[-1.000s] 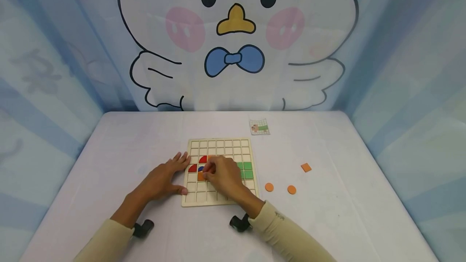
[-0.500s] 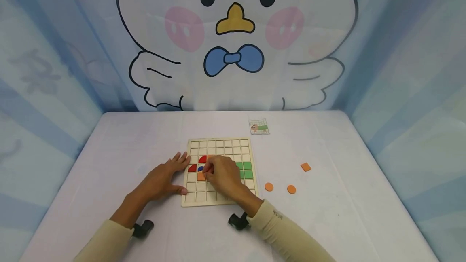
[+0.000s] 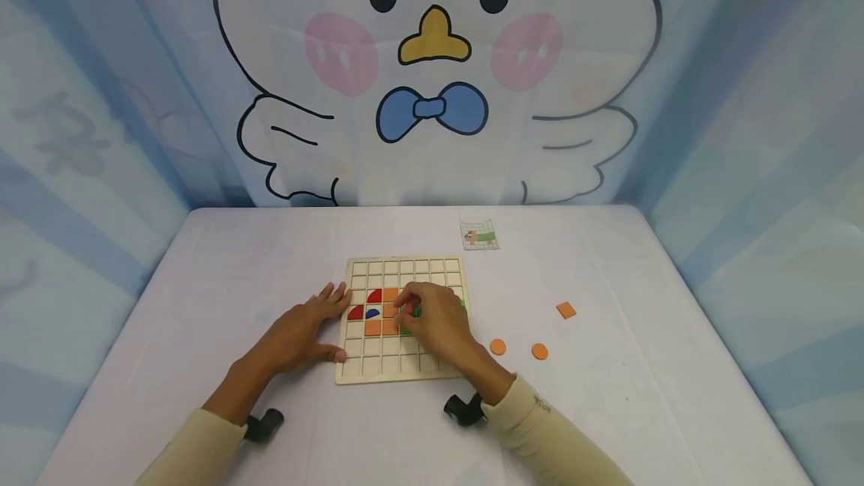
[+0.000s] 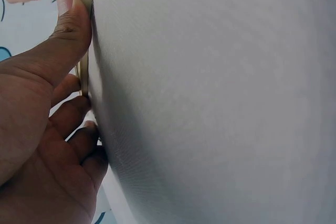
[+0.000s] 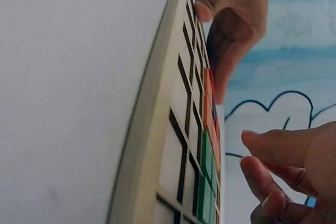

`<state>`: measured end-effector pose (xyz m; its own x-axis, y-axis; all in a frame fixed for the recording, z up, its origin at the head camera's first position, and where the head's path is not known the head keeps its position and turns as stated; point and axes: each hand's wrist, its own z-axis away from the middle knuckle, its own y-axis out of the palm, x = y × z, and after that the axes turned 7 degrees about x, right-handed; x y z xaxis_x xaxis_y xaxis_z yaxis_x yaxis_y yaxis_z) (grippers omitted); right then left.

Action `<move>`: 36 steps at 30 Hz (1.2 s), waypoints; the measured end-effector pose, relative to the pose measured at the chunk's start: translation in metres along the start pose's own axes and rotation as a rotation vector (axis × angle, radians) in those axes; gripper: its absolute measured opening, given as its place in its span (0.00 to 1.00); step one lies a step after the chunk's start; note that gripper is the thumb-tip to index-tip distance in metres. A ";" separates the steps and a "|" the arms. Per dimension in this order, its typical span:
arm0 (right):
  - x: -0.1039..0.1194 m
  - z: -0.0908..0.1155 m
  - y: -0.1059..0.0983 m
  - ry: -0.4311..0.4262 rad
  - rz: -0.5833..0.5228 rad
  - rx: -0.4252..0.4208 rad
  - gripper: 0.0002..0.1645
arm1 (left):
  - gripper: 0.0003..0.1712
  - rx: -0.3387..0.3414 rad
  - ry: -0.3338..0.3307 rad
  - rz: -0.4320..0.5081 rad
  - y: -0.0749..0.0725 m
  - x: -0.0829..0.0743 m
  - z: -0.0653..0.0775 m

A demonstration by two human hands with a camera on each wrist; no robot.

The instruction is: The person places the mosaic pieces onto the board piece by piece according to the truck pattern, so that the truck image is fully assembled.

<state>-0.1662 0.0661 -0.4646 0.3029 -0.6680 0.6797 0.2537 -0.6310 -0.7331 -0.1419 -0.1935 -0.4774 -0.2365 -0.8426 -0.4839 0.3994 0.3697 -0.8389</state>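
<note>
The wooden grid board (image 3: 364,368) lies flat on the table, divided into square cells. My left hand (image 3: 305,332) rests at its left side with fingers spread; in the left wrist view the thumb (image 4: 73,17) touches the board's edge. Over the board's middle is my right hand (image 3: 439,321), fingers bent, thumb and forefinger apart; the right wrist view shows nothing between thumb (image 5: 278,142) and fingers. Red quarter-circle pieces (image 3: 355,313), a blue half-circle piece (image 3: 372,313) and several orange square pieces (image 3: 373,328) sit in cells. Green square pieces (image 5: 206,156) are partly hidden by the right hand.
Right of the board lie two orange discs (image 3: 497,346) (image 3: 540,352) and a loose orange square (image 3: 566,310). A small picture card (image 3: 480,235) with a grid print lies behind the board. A printed curtain (image 3: 432,163) borders the table's back.
My right hand has moved right, away from the blue half-circle, uncovering it and the orange squares beside it. The left hand has stayed in place.
</note>
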 end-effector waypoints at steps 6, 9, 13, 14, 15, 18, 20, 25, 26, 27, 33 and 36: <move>-0.009 0.009 -0.020 0.044 -0.002 -0.044 0.09 | 0.63 -0.006 -0.008 0.009 0.001 0.000 0.001; -0.015 0.013 -0.029 0.058 0.006 -0.069 0.10 | 0.63 -0.006 -0.010 0.010 0.002 0.000 0.001; -0.023 0.018 -0.040 0.079 -0.003 -0.092 0.11 | 0.63 -0.008 -0.012 0.005 0.002 0.000 0.001; -0.025 0.019 -0.043 0.086 -0.006 -0.097 0.11 | 0.63 -0.007 -0.014 0.007 0.002 0.000 0.001; -0.027 0.020 -0.045 0.096 -0.008 -0.101 0.11 | 0.63 -0.006 -0.014 0.008 0.002 0.000 0.001; -0.032 0.023 -0.051 0.130 -0.019 -0.113 0.12 | 0.64 -0.004 -0.011 0.012 0.002 0.001 0.000; -0.036 0.026 -0.056 0.155 -0.014 -0.121 0.13 | 0.64 -0.003 -0.009 0.013 0.002 0.002 0.000; -0.045 0.031 -0.067 0.210 0.019 -0.144 0.13 | 0.63 -0.002 -0.011 0.003 0.003 0.002 0.000; -0.047 0.033 -0.069 0.218 0.028 -0.148 0.13 | 0.63 -0.002 -0.014 0.003 0.003 0.003 0.000; -0.049 0.034 -0.071 0.224 0.036 -0.152 0.13 | 0.63 -0.001 -0.017 0.003 0.003 0.003 0.000; -0.064 0.040 -0.084 0.247 0.066 -0.178 0.14 | 0.63 -0.004 -0.018 0.004 0.002 0.002 0.001; -0.071 0.044 -0.091 0.266 0.081 -0.194 0.14 | 0.63 -0.003 -0.015 0.003 0.002 0.003 0.000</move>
<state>-0.1703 0.1884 -0.4465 0.0582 -0.7823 0.6201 0.0509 -0.6181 -0.7845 -0.1415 -0.1951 -0.4805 -0.2218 -0.8474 -0.4824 0.3975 0.3731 -0.8383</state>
